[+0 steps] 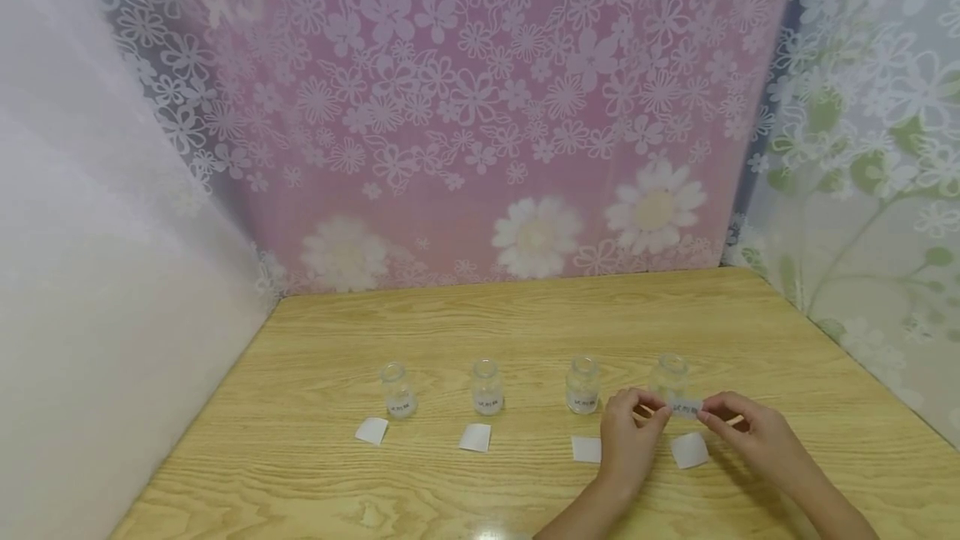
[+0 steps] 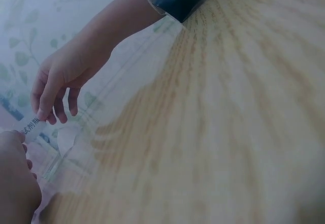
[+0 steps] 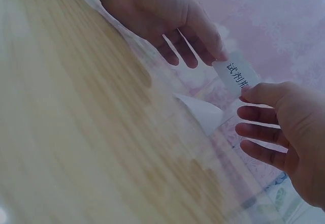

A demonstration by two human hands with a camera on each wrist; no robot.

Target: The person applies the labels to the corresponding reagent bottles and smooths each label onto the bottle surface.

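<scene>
Between them, my left hand (image 1: 631, 433) and right hand (image 1: 759, 435) pinch the two ends of a small white label (image 1: 684, 409) with dark handwritten characters. The label is held in front of the rightmost glass jar (image 1: 670, 372), partly covering it; whether it touches the glass cannot be told. In the right wrist view, the label (image 3: 235, 74) is stretched between both hands' thumbs and fingers. Below it on the table lies a curled white paper piece (image 1: 689, 450). Another white paper (image 1: 587, 449) lies partly behind my left hand.
Three more open glass jars, each bearing a written label, stand in a row to the left: one jar (image 1: 582, 386), another (image 1: 487, 387) and the leftmost (image 1: 397, 391). White papers (image 1: 475, 437) (image 1: 371, 431) lie before them on the wooden table (image 1: 300, 473). Floral curtains (image 1: 480, 107) enclose the table.
</scene>
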